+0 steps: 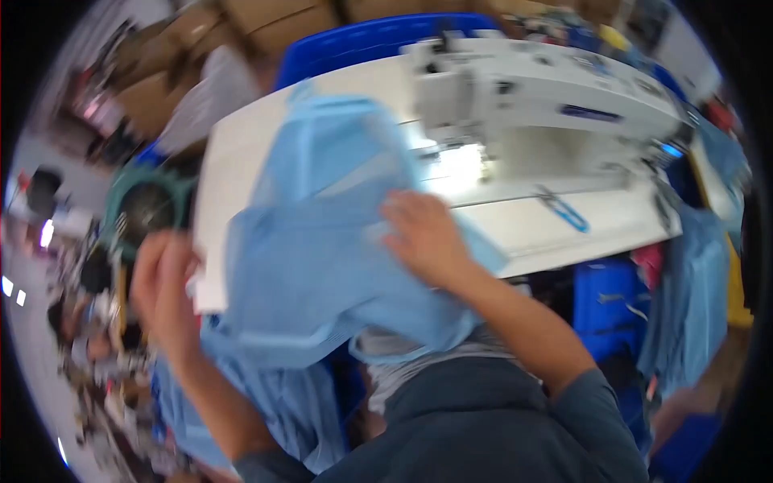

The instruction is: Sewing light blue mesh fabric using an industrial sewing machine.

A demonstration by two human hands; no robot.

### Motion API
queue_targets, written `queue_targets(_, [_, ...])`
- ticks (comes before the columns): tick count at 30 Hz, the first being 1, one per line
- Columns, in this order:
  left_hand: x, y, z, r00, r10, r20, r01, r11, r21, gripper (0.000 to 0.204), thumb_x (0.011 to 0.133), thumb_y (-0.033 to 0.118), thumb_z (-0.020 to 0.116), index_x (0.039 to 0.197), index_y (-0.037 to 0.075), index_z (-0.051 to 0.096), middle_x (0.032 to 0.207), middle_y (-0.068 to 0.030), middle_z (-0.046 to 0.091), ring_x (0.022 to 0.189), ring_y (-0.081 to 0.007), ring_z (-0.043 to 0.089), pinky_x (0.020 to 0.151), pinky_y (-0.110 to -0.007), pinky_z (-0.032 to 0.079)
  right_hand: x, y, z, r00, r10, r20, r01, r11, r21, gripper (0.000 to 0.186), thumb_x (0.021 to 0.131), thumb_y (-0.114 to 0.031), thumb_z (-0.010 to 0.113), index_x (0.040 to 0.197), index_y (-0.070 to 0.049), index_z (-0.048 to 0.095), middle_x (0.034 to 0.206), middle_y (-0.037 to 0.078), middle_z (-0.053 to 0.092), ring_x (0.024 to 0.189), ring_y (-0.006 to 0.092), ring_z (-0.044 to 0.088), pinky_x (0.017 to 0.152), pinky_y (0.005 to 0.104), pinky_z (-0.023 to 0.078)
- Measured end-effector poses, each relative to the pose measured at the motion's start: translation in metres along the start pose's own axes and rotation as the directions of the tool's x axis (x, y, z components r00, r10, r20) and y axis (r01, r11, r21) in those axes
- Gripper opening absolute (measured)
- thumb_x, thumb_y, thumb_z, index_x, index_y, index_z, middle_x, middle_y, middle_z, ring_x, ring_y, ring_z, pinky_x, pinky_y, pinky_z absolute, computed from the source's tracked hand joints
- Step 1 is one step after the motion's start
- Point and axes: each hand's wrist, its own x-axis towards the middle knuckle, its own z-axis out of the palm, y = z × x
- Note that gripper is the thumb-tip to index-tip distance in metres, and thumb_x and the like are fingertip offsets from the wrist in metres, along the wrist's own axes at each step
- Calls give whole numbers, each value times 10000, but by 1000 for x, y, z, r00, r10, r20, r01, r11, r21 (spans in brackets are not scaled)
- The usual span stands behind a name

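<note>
A light blue fabric piece [302, 249], partly sheer with paler bands along its edges, spreads over the white sewing table and hangs over its front edge toward my lap. My right hand [427, 237] lies on the cloth's right part, thumb and fingers apart. Off the table's left edge, my left hand [165, 282] is raised beside the cloth with bent fingers. Motion blur hides whether anything is between them. Just beyond my right hand stands a white sewing machine [555, 88], its lamp lighting the needle area.
Blue-handled thread snips [564, 211] lie on the sewing table [229, 173], right of the cloth. More blue fabric [258, 402] hangs below at the left, and further pieces [684, 298] at the right. A blue bin [354, 40] and cardboard boxes [282, 24] stand behind; a green-rimmed fan [145, 205] is at left.
</note>
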Motion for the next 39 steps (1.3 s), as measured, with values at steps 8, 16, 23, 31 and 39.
queue_targets(8, [39,-164,-34,765,-593,253,558,805,200,325,1048,270,650,1203,0,742,1020,-62,744,950,-167,663,867,-318,528,5,-12,-6,995,37,93,-35,999,-23,475,994,-346,652,1403,-104,635,1523,126,558,1421,324,480,1209,494,317])
queue_targets(16, [51,-150,44,837,-398,376,418,908,31,341,1011,295,712,1113,-29,737,1005,-52,743,892,-134,653,793,-310,542,2,-15,-9,993,50,110,-50,999,-7,551,988,-376,653,1435,-57,596,1535,148,542,1434,324,470,1214,514,316])
queue_targets(23, [112,-52,52,879,461,119,-413,613,674,266,1003,263,740,935,36,620,807,-173,632,660,-297,643,609,-394,488,-21,-27,-10,989,42,142,-32,997,-69,566,991,-396,639,1437,-51,593,1537,151,542,1455,312,456,1244,564,270])
queue_targets(31, [199,-173,32,902,-142,408,-386,158,909,399,976,467,696,1063,92,592,993,-199,720,868,-431,714,729,-546,564,-25,-36,-11,989,-18,147,29,997,-73,516,1001,-327,636,1432,-44,608,1579,135,506,1508,314,404,1265,608,205])
queue_targets(39, [197,12,169,663,8,749,-660,480,578,179,930,126,685,1058,6,718,1073,-221,688,1056,-407,666,946,-471,526,-32,-29,-15,989,98,115,-95,995,-34,516,1002,-317,624,1414,-7,605,1553,171,520,1499,377,394,1256,615,211])
